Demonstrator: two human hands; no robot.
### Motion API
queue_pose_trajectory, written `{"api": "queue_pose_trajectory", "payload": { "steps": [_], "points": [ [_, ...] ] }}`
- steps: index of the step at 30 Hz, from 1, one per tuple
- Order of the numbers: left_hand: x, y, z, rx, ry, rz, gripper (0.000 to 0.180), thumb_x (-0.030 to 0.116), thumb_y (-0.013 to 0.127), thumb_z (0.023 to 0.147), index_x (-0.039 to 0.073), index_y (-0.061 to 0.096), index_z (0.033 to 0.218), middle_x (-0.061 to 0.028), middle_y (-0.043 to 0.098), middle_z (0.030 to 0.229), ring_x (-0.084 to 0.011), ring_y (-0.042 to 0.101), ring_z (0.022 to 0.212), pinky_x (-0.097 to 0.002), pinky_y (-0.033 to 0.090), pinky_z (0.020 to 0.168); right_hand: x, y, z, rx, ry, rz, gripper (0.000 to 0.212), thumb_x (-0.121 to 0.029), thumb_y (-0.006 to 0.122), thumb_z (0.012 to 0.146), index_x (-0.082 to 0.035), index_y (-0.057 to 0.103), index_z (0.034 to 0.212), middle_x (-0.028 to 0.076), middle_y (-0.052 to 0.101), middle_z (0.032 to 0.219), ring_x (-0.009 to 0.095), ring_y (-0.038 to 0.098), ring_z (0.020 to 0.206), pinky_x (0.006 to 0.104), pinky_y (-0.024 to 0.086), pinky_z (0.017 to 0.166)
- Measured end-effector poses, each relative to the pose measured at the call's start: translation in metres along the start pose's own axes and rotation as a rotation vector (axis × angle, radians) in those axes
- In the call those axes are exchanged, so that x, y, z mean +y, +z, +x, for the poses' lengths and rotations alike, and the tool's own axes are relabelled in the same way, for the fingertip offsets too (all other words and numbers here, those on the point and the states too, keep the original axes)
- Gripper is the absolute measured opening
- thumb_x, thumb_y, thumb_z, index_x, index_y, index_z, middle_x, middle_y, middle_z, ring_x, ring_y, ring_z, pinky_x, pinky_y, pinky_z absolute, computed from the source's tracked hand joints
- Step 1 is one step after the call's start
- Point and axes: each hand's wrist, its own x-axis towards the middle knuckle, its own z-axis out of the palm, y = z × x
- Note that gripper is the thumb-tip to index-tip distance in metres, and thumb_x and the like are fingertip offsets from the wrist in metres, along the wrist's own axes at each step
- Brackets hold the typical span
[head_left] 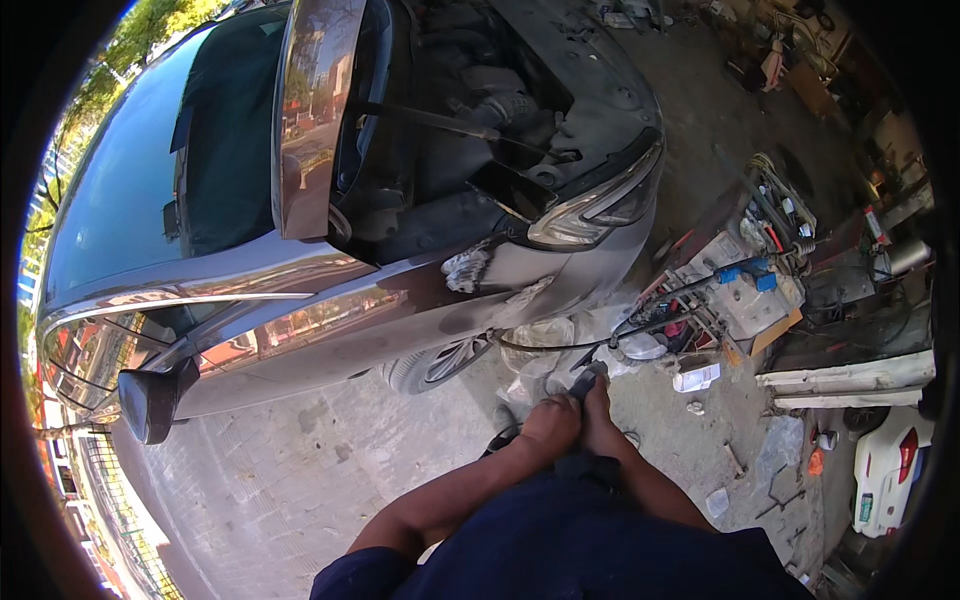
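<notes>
My left hand (553, 425) and my right hand (598, 418) are close together in front of my body, both with fingers closed. A small dark grey object (588, 380) sticks out from the far side of my right hand; its kind is hard to tell. My left hand presses against the right one, and what its fingers hold is hidden. Beyond my hands stands a brown-grey car (330, 345) with its hood (318, 110) raised. Dull grey, sanded-looking areas mark its front fender (500, 300). A crumpled pale rag (466, 268) sits on the fender beside the headlight (590, 215).
A dark hose (560, 348) curves just past my hands toward a cluttered cart (740, 300). Clear plastic sheeting (535, 365) lies by the front wheel (440, 365). A flat black rectangle (512, 190) rests at the engine bay's edge. At right lies a white bumper (890, 470).
</notes>
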Motion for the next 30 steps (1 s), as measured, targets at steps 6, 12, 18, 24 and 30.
{"api": "queue_pose_trajectory", "payload": {
  "steps": [6,12,18,24,30],
  "points": [
    [0.001,-0.035,-0.005,-0.012,-0.076,-0.100,0.035,0.014,0.066,0.094,-0.009,0.060,0.120,-0.0291,0.073,0.101,-0.0425,0.079,0.083,-0.0501,0.065,0.070,-0.026,0.017,-0.019,-0.134,0.004,0.152,0.071,-0.082,0.045,0.105,-0.015,0.063,0.119,0.008,0.070,0.109,0.028,0.068,0.105,0.0432,0.058,0.095],
    [-0.018,-0.036,-0.039,-0.011,-0.348,-0.318,0.053,0.019,0.073,0.087,-0.005,0.054,0.131,-0.0307,0.071,0.114,-0.0495,0.076,0.096,-0.0554,0.064,0.083,-0.019,0.043,-0.019,-0.350,-0.081,0.287,0.031,-0.034,0.079,0.101,-0.010,0.064,0.113,0.010,0.071,0.102,0.027,0.071,0.101,0.0458,0.059,0.093],
    [-0.039,-0.010,-0.090,0.232,-0.456,-0.480,0.082,0.035,0.085,0.088,-0.003,0.047,0.150,-0.0312,0.072,0.117,-0.0518,0.075,0.102,-0.0578,0.062,0.089,-0.015,0.087,-0.040,-0.585,-0.039,0.085,0.030,-0.010,0.083,0.093,-0.005,0.069,0.119,0.010,0.074,0.108,0.027,0.070,0.106,0.0433,0.053,0.104],
    [-0.031,-0.033,-0.117,0.270,-0.648,-0.799,0.087,0.040,0.086,0.089,0.000,0.042,0.153,-0.0355,0.074,0.118,-0.0513,0.077,0.105,-0.0547,0.062,0.092,-0.016,0.144,-0.081,-0.633,-0.185,-0.384,0.031,-0.012,0.086,0.092,-0.004,0.071,0.118,0.005,0.075,0.109,0.019,0.071,0.105,0.0368,0.053,0.100],
    [-0.039,-0.002,-0.123,0.350,-0.657,-0.898,0.090,0.042,0.089,0.089,-0.001,0.041,0.152,-0.0321,0.076,0.113,-0.0468,0.079,0.102,-0.0515,0.063,0.088,-0.009,0.167,-0.091,-0.661,-0.309,-0.568,0.027,-0.015,0.086,0.092,-0.006,0.072,0.113,0.002,0.073,0.102,0.014,0.067,0.096,0.0334,0.053,0.088]
  ]
}}
